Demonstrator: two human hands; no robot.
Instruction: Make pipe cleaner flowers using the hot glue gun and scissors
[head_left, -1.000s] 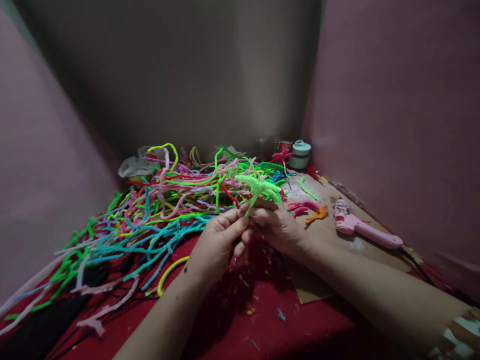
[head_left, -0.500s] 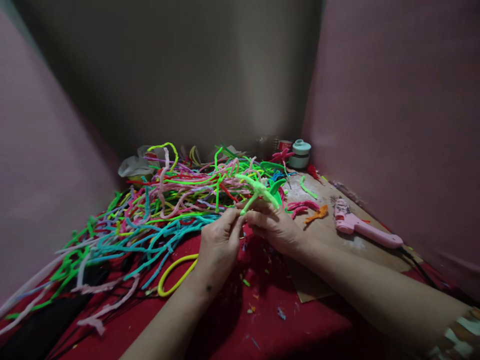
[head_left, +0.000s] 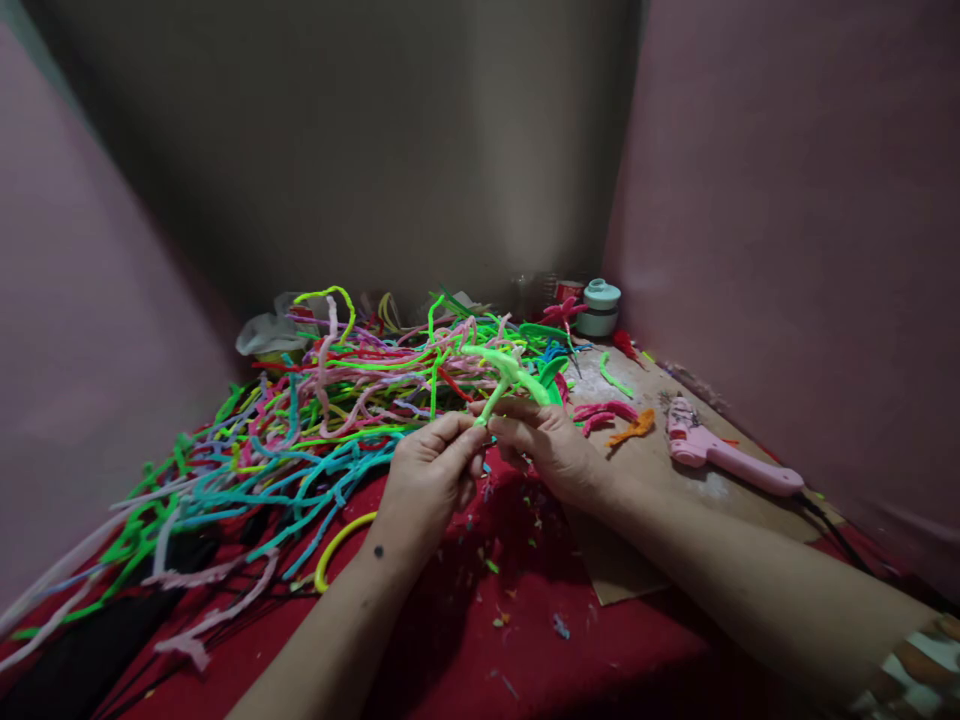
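Observation:
Both hands meet over the table, pinching the lower end of a light green pipe cleaner piece (head_left: 508, 370). Its stem points down toward my fingertips, and two bent arms spread from the top. My left hand (head_left: 431, 475) is closed, thumb and fingers on the stem's tip. My right hand (head_left: 551, 450) is closed on the same stem from the other side; its fingers partly hide it. Behind them lies a large heap of pipe cleaners (head_left: 375, 385) in pink, green, blue, yellow and red.
A pink glue gun (head_left: 739, 465) rests on a brown board (head_left: 645, 510) at right, beside orange (head_left: 634, 428) and dark pink pieces (head_left: 600, 412). A pale blue jar (head_left: 600, 308) stands at the back. Scraps dot the red cloth (head_left: 555, 640). A yellow loop (head_left: 334, 550) lies by my left wrist.
My left hand has shifted slightly left and rolled, with its fingers now more visible beneath. The green piece has tilted and moved slightly left.

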